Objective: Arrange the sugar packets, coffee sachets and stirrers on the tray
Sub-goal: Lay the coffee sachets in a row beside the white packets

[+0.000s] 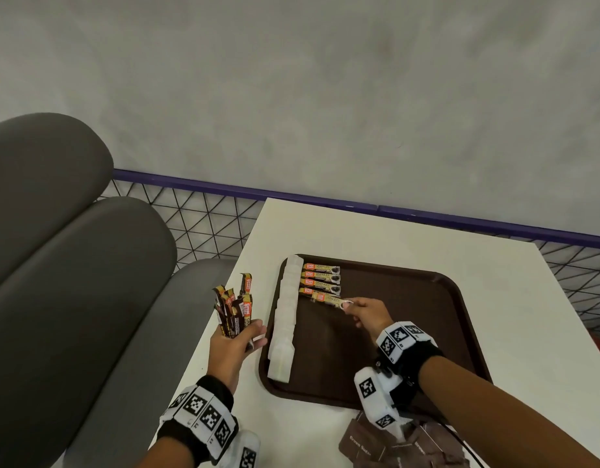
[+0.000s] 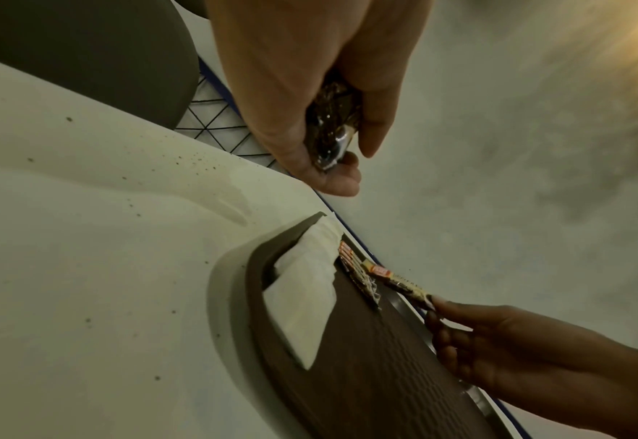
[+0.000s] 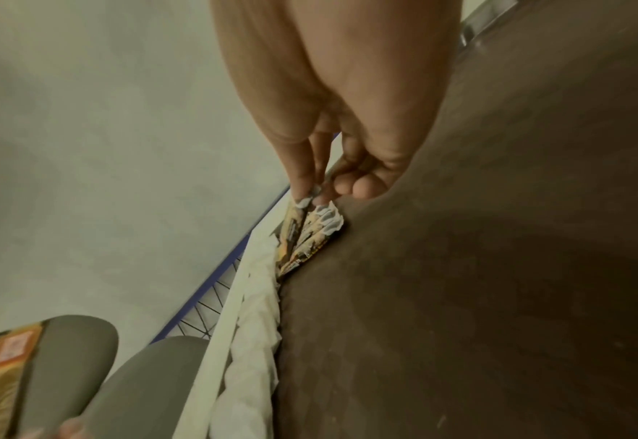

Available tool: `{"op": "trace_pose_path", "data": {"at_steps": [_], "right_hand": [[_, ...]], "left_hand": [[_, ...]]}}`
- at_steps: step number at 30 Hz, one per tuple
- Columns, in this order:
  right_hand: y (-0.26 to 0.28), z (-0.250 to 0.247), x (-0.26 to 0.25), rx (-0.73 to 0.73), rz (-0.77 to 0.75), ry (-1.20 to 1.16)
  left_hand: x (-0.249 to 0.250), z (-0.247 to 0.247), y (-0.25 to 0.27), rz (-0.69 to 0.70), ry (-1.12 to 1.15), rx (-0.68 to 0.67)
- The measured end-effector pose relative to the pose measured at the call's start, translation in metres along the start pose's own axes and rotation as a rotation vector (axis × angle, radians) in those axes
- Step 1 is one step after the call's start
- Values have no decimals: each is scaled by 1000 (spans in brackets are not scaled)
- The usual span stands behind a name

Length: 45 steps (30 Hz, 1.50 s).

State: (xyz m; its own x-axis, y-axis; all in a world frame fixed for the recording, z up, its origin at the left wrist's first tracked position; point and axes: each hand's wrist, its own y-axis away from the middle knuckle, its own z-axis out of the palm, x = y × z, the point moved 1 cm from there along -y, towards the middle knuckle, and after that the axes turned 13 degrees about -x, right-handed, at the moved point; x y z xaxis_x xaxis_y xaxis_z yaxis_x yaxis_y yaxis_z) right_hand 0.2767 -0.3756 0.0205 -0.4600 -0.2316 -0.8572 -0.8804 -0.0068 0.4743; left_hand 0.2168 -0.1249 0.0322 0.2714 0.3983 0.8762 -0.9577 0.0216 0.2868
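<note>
White tabletop (image 1: 376, 231) by a grey wall carries the brown tray (image 1: 410, 298). From the head view, the right hand (image 1: 368, 314) pinches the near end of one coffee sachet (image 1: 322, 297), lowering it just under three laid sachets (image 1: 322, 275), probably to extend that neat row. Beyond those, along the tray's left edge, runs a line of white sugar packets (image 1: 285, 315). The left hand (image 1: 236, 346), off the tray's left side, clutches a bunch of spare sachets (image 1: 234, 309) upright, likely as ready stock. Brown sugar packets (image 1: 362, 444) lie below the right wrist; no stirrers can be made out.

From the left wrist, fingers (image 2: 374, 118) curl round the bunch's lower ends (image 2: 330, 124); the tray rim (image 2: 235, 297) sits below them.

From the right wrist, fingertips (image 3: 304, 184) nip the sachet's crimped end (image 3: 310, 205), right above the laid ones (image 3: 310, 237). Nothing blocks the slot; nudging neighbours seems the risk.
</note>
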Motion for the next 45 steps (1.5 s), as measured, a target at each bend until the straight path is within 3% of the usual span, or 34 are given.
{"op": "trace_pose_path", "data": {"at_steps": [4,10,24,28,32,35,40,42,45], "right_hand": [[-10,8,8,24,36,57],[-15,19,8,209,93,98],[-34,22,12,271,135,148],[-30,23,11,289,15,232],[-11,42,-9,177,-268,364],[10,66,-30,-50,-416,307],[29,94,-53,-371,-373,202],[31,99,-56,-409,-353,137],[33,95,-62,-355,-346,0]], "left_hand": [[-4,-5,-1,-13,-4,-2],[-8,-8,-3,-38,4,-26],[-13,-10,-5,-89,-7,-45],[-11,-9,-6,-108,-32,-56],[-8,-3,-4,-118,-56,-64],[-6,2,-1,-132,-73,-86],[-1,13,6,-142,-97,-159],[1,15,8,-141,-94,-173],[3,13,14,-138,-93,-168]]}}
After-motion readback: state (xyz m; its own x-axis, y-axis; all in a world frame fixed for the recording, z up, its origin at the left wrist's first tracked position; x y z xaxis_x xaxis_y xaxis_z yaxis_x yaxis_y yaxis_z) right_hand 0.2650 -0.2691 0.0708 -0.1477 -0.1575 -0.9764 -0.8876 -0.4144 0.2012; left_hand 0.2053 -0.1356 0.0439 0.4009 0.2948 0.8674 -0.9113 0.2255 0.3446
